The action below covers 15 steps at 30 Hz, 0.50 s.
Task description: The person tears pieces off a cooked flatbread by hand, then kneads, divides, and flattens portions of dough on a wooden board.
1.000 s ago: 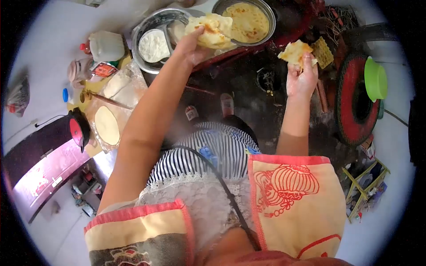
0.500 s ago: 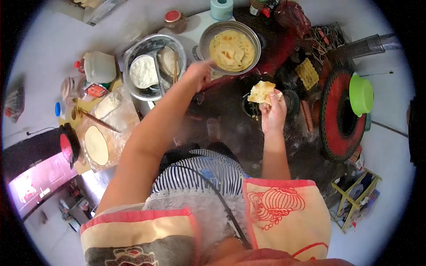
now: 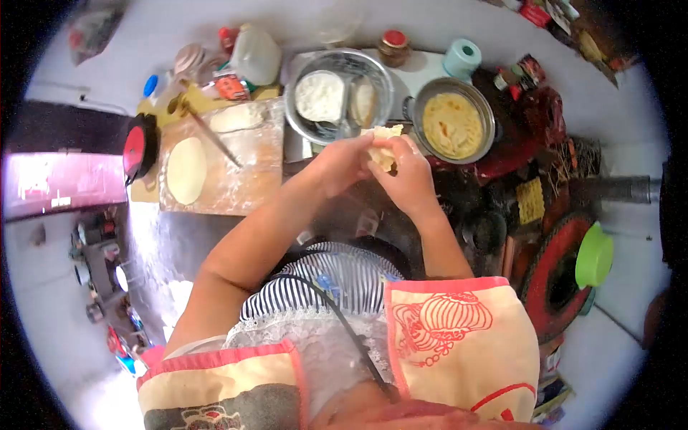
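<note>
A torn piece of flatbread [image 3: 387, 159] is held up between my two hands, in front of the metal bowl. My left hand [image 3: 344, 168] grips it from the left, with the fingers partly hidden. On the other side, my right hand [image 3: 407, 175] pinches the same piece between thumb and fingers. Just right of and beyond my hands is a round pan [image 3: 491, 118] with cooked flatbread [image 3: 451, 127] in it. The metal bowl [image 3: 289, 115] behind my left hand holds white flour [image 3: 319, 97] and a lump of dough [image 3: 363, 102].
To the left lies a floured board [image 3: 244, 175] with a rolled dough round [image 3: 187, 170], a dough strip [image 3: 236, 119] and a rolling pin [image 3: 211, 136]. A red-lidded jar [image 3: 393, 49] and plastic jug [image 3: 256, 56] stand behind. At right are a red-rimmed stove [image 3: 541, 279] and green basin [image 3: 595, 256].
My left hand has moved from the pan's edge to the flatbread piece. My right hand has brought that piece left to meet it. The view has turned left.
</note>
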### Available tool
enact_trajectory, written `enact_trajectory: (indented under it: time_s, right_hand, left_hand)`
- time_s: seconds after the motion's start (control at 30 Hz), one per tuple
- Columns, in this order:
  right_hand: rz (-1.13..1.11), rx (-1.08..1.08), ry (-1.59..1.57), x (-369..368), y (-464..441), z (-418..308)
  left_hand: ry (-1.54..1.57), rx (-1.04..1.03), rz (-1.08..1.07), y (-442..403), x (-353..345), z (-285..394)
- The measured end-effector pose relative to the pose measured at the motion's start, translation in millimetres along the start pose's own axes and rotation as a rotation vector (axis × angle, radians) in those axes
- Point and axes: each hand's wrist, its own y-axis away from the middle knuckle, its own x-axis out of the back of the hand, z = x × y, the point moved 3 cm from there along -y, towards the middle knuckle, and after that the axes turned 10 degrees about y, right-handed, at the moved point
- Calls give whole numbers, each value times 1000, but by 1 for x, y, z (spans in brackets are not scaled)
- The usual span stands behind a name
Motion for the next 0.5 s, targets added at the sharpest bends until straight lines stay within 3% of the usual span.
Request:
enact_trajectory:
  time_s: [0.23,0.33,0.47,0.5]
  right_hand:
    - [-215,-456,-786,-34,4,-69]
    - [-329,-400,-1047,-59,2,-114]
    - [-251,-267,-821,-105,9,-187]
    - [-156,-71,-426,-112,10,-209]
  left_hand:
    - [46,-305,4,87,73,29]
    - [23,-435,81,142,94,40]
    - [-131,-513,190,210,151,41]
    - [-191,-518,213,228,163,41]
